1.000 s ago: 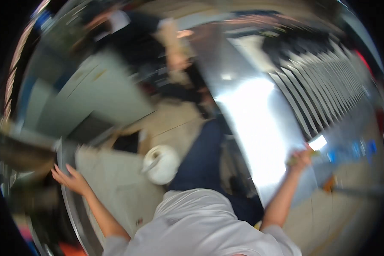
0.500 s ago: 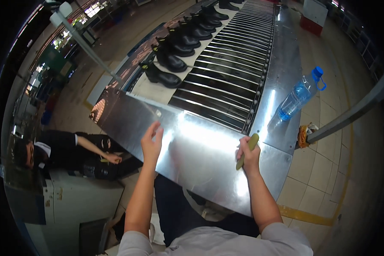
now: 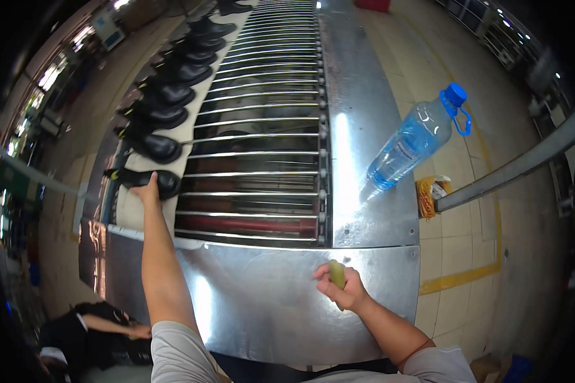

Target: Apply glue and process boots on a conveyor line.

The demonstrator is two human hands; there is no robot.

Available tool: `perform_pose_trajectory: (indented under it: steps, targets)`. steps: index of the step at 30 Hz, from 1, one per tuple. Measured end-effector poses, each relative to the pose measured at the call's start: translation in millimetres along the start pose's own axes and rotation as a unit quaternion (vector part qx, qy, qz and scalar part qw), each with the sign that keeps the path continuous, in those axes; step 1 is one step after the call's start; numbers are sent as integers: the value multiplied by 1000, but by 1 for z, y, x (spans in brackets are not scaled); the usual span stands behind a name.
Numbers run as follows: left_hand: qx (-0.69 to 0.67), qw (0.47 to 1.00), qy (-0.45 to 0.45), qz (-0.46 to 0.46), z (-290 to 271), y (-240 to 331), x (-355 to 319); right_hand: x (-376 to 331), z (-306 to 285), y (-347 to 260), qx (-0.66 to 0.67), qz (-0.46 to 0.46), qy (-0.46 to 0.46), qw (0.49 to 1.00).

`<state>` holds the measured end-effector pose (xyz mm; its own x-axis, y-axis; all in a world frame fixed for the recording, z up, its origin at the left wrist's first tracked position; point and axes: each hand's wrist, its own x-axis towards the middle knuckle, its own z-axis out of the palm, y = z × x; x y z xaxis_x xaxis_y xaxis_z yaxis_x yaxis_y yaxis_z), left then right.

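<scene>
At the near end of a row of black ankle boots, my left hand (image 3: 147, 191) grips the closest black boot (image 3: 167, 183). That boot lies on its side or low on a pale belt (image 3: 130, 210), and my fingers hide part of it. Over the metal table (image 3: 255, 306), my right hand (image 3: 348, 295) is closed around an olive-green, rounded bar (image 3: 337, 273). One end of the bar sticks up above the fist; its exact kind does not show.
Metal rods form a roller conveyor (image 3: 255, 156) right of the belt. A clear water bottle (image 3: 406, 143) with a blue cap stands on the metal side ledge. An orange packet (image 3: 433, 195) is by a grey post (image 3: 492, 185). Another person (image 3: 67, 338) works at lower left.
My left hand has reached forward to the nearest boot and taken hold of it. My right hand still holds the green bar, now more upright. The view has shifted and turned.
</scene>
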<state>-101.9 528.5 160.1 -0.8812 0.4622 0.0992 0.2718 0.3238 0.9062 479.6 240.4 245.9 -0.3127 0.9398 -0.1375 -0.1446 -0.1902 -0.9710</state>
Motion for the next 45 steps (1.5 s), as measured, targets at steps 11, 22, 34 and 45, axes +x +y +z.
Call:
perform_pose_trajectory:
  steps: [11,22,34,45]
  targets:
    - [-395,871,-143,-255,-33,15,-17,7,-1,2,-44,-58,-8,997]
    - [-604,693,-355,-168,-231,71,-394,-5,3,-13,-26,-2,-11,1000]
    - [-281,923,-259,-55,-248,31,-537,15,10,-1,67,-28,42,996]
    - [-280,932,-225,43,-252,28,-544,5,44,-29,-149,-87,86,981]
